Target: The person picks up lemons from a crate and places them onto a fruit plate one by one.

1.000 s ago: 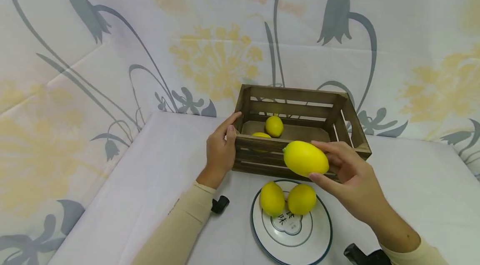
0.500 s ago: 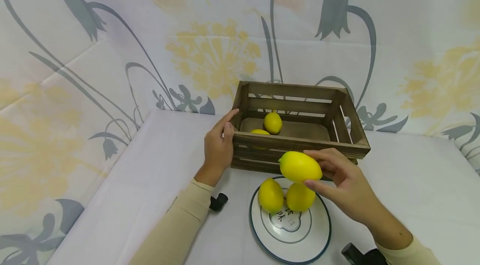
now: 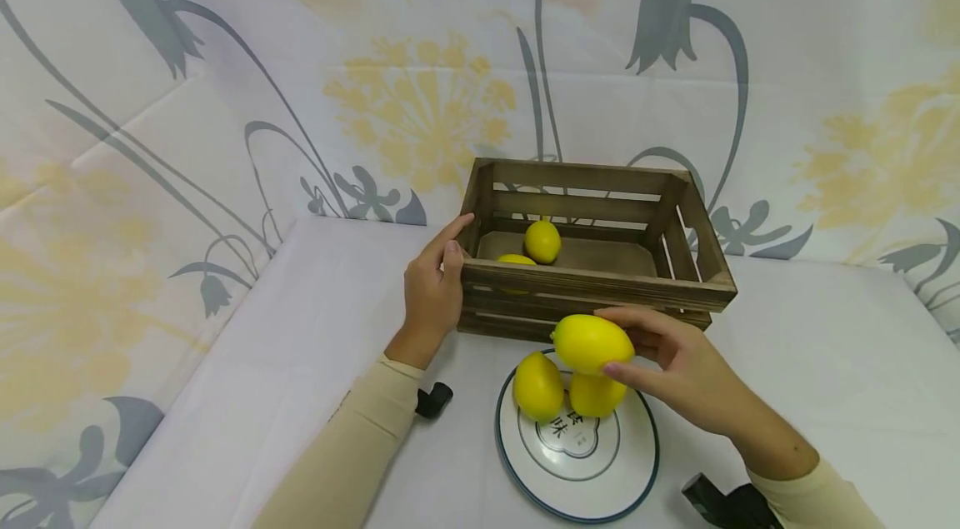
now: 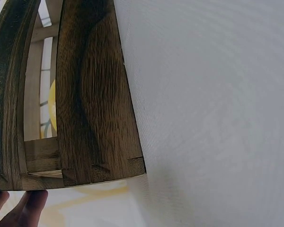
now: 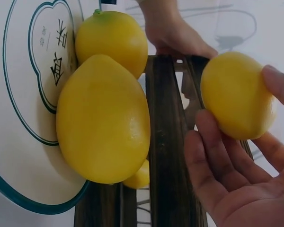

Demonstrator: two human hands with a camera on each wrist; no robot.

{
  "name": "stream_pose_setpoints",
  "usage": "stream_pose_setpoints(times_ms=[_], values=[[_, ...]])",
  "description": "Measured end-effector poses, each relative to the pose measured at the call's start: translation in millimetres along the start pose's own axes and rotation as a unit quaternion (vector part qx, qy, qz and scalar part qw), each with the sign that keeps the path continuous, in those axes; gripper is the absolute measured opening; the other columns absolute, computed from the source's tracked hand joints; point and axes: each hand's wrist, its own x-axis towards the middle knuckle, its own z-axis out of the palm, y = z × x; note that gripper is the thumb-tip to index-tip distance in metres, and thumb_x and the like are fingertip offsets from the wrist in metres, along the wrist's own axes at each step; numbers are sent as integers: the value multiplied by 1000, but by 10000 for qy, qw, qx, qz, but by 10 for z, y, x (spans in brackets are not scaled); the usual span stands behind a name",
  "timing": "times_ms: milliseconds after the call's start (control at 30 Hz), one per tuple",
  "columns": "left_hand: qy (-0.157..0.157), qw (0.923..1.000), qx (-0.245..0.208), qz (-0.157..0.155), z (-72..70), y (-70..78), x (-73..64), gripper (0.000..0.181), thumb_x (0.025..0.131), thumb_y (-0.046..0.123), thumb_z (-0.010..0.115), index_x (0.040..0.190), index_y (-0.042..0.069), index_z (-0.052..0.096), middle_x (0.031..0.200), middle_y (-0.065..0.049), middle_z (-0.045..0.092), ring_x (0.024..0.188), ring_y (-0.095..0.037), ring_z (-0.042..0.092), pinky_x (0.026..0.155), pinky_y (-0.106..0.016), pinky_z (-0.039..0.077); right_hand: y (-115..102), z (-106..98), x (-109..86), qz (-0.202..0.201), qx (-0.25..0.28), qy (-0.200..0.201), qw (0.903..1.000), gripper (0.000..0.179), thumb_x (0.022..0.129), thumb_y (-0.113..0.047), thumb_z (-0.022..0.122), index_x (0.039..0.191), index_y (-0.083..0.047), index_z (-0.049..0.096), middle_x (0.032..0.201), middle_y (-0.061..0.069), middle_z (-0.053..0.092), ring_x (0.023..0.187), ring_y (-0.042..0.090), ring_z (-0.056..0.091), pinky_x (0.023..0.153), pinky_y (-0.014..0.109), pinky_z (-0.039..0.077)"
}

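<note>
- Nearest you on the counter (image 3: 322, 304), the plate (image 3: 577, 500) carries one lemon (image 3: 538, 386) at its 11 o'clock and another lemon (image 3: 596, 398) near 1; avoid bumping them, as they could roll.
- Your right hand (image 3: 675, 354) is narrowed to a pinch, thumb and fingertips on the held lemon (image 3: 588, 344).
- The held lemon is above the plate's 12 o'clock, apart from those below; move it slowly, with just enough squeeze to stop its smooth skin slipping.
- Your left hand (image 3: 433, 287) rests its fingers against the crate (image 3: 600, 283) at 9 o'clock; I cannot tell whether the thumb grips. Gentle pressure should steady it.
- Inside the crate, toward 9 o'clock, sit a low lemon (image 3: 516, 259), partly hidden by the front slat, and a far lemon (image 3: 543, 242).
</note>
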Motion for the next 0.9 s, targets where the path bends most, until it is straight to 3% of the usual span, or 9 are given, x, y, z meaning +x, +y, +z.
stream_pose_setpoints(times_ms=[200,333,667,900], values=[[-12,10000,44,-53,-9,4,-5,49,103,39,29,138,26,61,71,-2,52,58,-13,41,51,-28,33,62,-66,1,84,664,-644,9957,45,90,-6,70,133,-8,58,129,9,61,103,13,66,85,27,58],[-6,9999,68,-85,-12,3,-4,48,103,37,30,138,26,61,71,-2,51,57,-13,41,51,-28,32,103,-81,-2,209,1026,-1096,9884,43,91,-5,69,132,-11,58,127,2,62,104,16,66,86,31,58],[-8,10000,51,-76,-8,10,-3,49,103,39,29,138,26,61,72,-2,53,60,-13,44,53,-29,34,187,-73,-19,-62,985,-1800,9787,43,89,-6,70,130,-14,60,127,5,63,102,17,66,87,29,56],[-42,9999,36,-156,-1,21,-6,48,102,37,30,138,27,61,73,-2,53,61,-13,45,55,-29,35,189,-63,-35,179,1044,-2188,9700,41,90,-10,70,129,-15,59,129,10,61,104,18,66,88,30,56]])
